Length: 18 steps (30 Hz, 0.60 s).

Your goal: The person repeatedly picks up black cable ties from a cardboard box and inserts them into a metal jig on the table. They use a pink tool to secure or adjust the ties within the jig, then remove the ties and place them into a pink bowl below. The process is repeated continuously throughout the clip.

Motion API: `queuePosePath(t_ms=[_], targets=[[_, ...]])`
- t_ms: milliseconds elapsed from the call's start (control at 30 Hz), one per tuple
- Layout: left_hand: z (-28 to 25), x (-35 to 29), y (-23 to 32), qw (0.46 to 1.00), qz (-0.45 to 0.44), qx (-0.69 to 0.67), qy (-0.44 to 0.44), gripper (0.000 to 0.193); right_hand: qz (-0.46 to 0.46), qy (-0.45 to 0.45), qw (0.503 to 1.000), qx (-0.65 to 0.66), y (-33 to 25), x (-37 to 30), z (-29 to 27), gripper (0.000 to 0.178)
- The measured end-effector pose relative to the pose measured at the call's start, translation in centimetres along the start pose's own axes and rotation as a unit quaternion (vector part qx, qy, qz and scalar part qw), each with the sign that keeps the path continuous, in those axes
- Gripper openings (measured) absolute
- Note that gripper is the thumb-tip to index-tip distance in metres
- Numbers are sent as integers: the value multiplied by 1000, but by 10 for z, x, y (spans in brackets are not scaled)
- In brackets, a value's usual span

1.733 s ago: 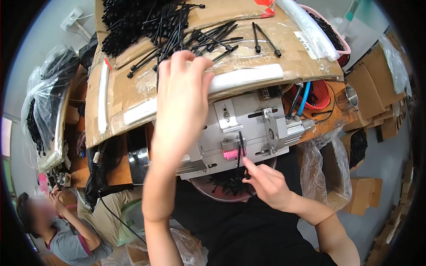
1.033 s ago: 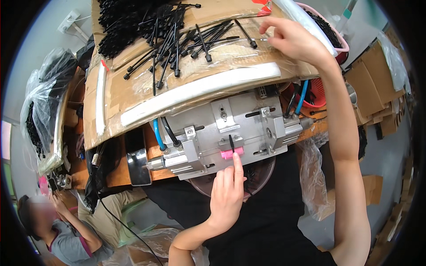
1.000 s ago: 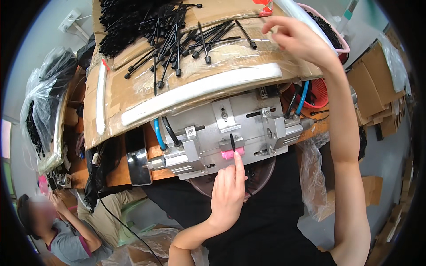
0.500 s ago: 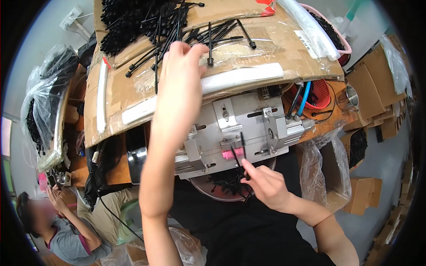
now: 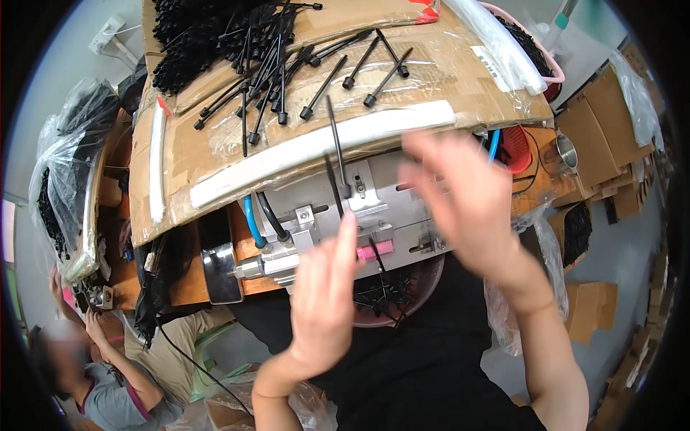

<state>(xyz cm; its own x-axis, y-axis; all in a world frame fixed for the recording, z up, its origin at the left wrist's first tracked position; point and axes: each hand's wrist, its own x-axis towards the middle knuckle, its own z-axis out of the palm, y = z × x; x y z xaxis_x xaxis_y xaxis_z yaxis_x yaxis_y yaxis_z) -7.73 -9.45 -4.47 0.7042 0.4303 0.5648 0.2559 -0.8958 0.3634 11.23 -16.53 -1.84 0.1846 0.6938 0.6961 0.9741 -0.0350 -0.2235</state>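
My left hand (image 5: 325,294) is over the near left part of a metal fixture (image 5: 410,230), fingers pointing away from me. A slim black rod (image 5: 333,183) stands up from its fingertips, pinched there. A second black rod with a knobbed end (image 5: 336,140) shows just beyond; whether the hand also holds it I cannot tell. My right hand (image 5: 460,201), smeared by motion, hovers over the fixture's right side, fingers apart and seemingly holding nothing. A pink block (image 5: 376,249) sits at the fixture's front, with another dark rod (image 5: 377,257) beside it.
Beyond the fixture, a cardboard sheet (image 5: 431,79) carries a heap of black rods (image 5: 266,57) and a white padded strip (image 5: 323,152). Below the fixture's front edge is a bowl (image 5: 424,298) of black pieces. A red basket (image 5: 516,149) stands right. A co-worker (image 5: 118,381) sits at left.
My left hand has come back from the rod heap to the fixture, bringing a rod. My right hand has moved up and right, away from the pink block. Several rods on the cardboard have shifted.
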Motion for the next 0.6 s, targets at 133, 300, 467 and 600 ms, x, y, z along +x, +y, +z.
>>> queuePosePath(t_ms=[133, 300, 467, 600], targets=[[21, -43, 23, 999, -12, 11, -44, 63, -60, -46, 990, -121, 54, 68, 16, 14], [49, -59, 27, 990, -18, 81, -110, 68, -115, -123, 981, -92, 65, 82, 28, 10], [52, -55, 29, 988, -12, 87, -126, 70, -130, -80, 986, -62, 69, 86, 16, 9], [53, -52, 29, 988, -8, 93, -126, 71, -122, 36, 992, -10, 52, 71, -7, 12]])
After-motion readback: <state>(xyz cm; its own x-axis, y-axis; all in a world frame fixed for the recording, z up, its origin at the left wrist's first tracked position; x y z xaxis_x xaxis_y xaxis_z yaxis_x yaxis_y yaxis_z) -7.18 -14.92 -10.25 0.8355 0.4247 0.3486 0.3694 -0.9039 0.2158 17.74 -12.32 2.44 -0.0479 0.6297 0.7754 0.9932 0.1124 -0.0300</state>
